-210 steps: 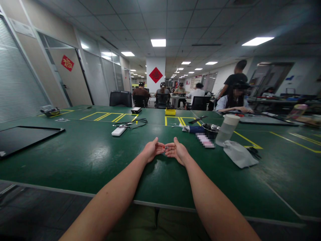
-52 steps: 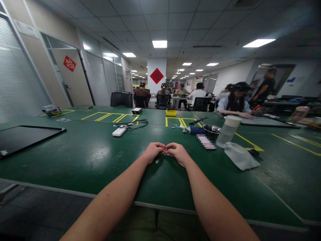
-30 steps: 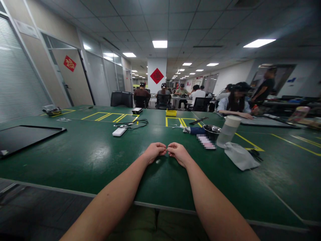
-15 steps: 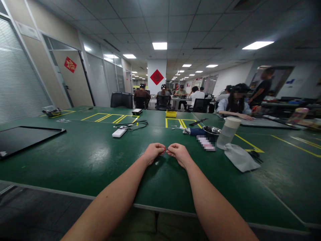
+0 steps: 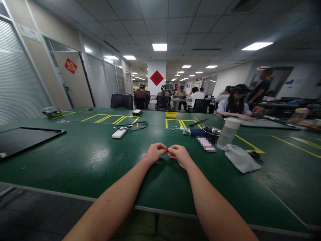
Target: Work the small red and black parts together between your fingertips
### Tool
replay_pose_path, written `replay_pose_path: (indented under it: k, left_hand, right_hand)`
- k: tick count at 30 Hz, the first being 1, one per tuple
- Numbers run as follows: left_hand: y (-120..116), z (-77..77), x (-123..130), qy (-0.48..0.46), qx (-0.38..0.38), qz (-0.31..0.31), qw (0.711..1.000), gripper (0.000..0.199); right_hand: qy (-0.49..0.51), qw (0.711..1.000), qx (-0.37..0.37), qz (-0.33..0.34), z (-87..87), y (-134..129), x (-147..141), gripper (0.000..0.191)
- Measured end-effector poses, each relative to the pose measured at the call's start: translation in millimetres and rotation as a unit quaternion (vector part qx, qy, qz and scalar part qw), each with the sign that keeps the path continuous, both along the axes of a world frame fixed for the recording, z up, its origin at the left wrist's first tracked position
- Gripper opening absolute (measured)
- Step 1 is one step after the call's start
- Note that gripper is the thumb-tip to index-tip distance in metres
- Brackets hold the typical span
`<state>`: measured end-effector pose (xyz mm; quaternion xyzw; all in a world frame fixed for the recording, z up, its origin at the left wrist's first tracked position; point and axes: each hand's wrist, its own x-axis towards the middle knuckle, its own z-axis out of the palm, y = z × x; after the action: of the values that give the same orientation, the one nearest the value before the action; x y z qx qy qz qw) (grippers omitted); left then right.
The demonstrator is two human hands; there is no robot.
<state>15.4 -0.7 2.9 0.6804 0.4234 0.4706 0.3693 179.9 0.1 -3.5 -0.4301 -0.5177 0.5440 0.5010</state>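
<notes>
My left hand (image 5: 155, 153) and my right hand (image 5: 179, 155) meet just above the green table (image 5: 100, 174), fingertips nearly touching. Both are closed in a pinch. Between the fingertips shows a small reddish piece (image 5: 167, 150), mostly covered by the fingers and too small to name. Both hands seem to grip it from opposite sides. Right of my right hand lie a blurred pink-and-white flat item (image 5: 206, 143) and a dark blue cloth-like roll (image 5: 197, 132).
A cloudy bottle (image 5: 228, 134), a white pouch (image 5: 242, 160) and a metal bowl (image 5: 212, 131) stand to the right. Farther off lie a white power bank-like block (image 5: 119, 133) with black cables and a yellow bin (image 5: 171, 114). A black tray (image 5: 27, 139) lies left. A co-worker (image 5: 237, 103) sits across.
My fingertips have come together, the left hand shifting slightly right. The reddish piece shows between both hands now; before, it showed at the left fingertips. A small pale spot below the left hand no longer shows.
</notes>
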Motion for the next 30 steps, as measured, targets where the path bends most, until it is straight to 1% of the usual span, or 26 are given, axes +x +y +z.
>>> replay_pose_path:
  k: [5, 9, 12, 15, 17, 19, 22, 26, 30]
  left_hand:
    - [0.2, -2.2, -2.5, 0.043, 0.032, -0.019, 0.998, 0.011]
    - [-5.0, -2.1, -0.1, 0.057, 0.044, -0.039, 0.997, 0.021]
    - [-10.5, 0.9, 3.8, 0.078, 0.082, -0.033, 0.993, 0.030]
    - [-13.8, 5.7, 5.8, 0.112, 0.126, -0.026, 0.985, 0.029]
    - [-14.0, 8.0, 5.6, 0.127, 0.153, -0.028, 0.980, 0.027]
    - [-12.8, 8.3, 5.0, 0.128, 0.173, -0.023, 0.976, 0.028]
    - [-9.9, 5.7, 4.3, 0.114, 0.181, -0.006, 0.977, 0.028]
    - [-9.1, 3.9, 3.7, 0.100, 0.177, 0.010, 0.979, 0.026]
    - [-10.9, 4.5, 3.9, 0.090, 0.167, 0.009, 0.982, 0.025]
  right_hand:
    - [-0.013, 1.000, 0.012, 0.009, 0.3, -0.8, 0.8, 0.020]
    - [-0.035, 0.999, 0.037, 0.018, 1.7, -1.4, 1.1, 0.022]
    - [-0.040, 0.997, 0.064, 0.011, 1.8, -1.0, 0.9, 0.028]
    - [-0.025, 0.996, 0.081, -0.001, 1.6, 0.3, 0.4, 0.031]
    - [0.003, 0.997, 0.072, 0.000, 1.6, 1.5, 0.4, 0.034]
    - [0.046, 0.998, 0.046, 0.006, 1.8, 2.6, 0.9, 0.039]
    - [0.095, 0.995, 0.005, 0.006, 2.1, 3.5, 1.9, 0.043]
    - [0.105, 0.994, -0.014, 0.005, 2.4, 3.6, 2.5, 0.043]
    - [0.101, 0.995, -0.020, 0.011, 2.1, 3.9, 2.4, 0.043]
